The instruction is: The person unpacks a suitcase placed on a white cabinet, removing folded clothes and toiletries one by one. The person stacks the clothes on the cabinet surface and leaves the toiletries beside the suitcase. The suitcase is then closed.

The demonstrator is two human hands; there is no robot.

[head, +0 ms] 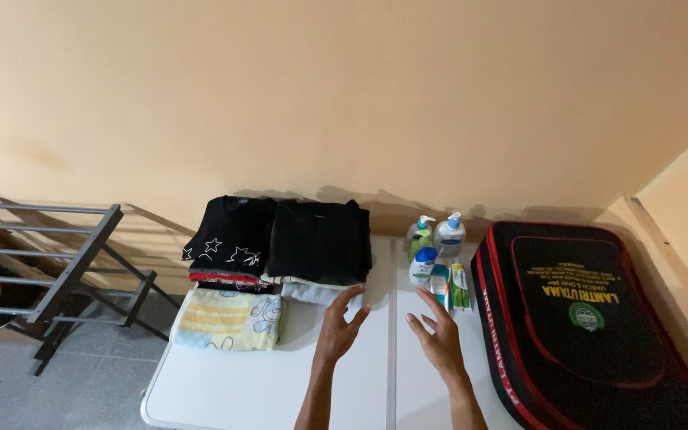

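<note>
White table [224,390], green-labelled bottles [431,239], black-red bag [591,318], open hands [340,326]

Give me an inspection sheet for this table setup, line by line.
Surface: white folding table, seam down the middle.
Job's things: two stacks of folded clothes, black tops uppermost; folded yellow towel in front.
Clutter: pump bottles and tubes; black bag with red trim lying flat at the right.
Grippers: left hand and right hand open above the table, holding nothing.
Cables: nothing seen.
Surroundings: beige wall; grey metal rack on the floor, left.
</note>
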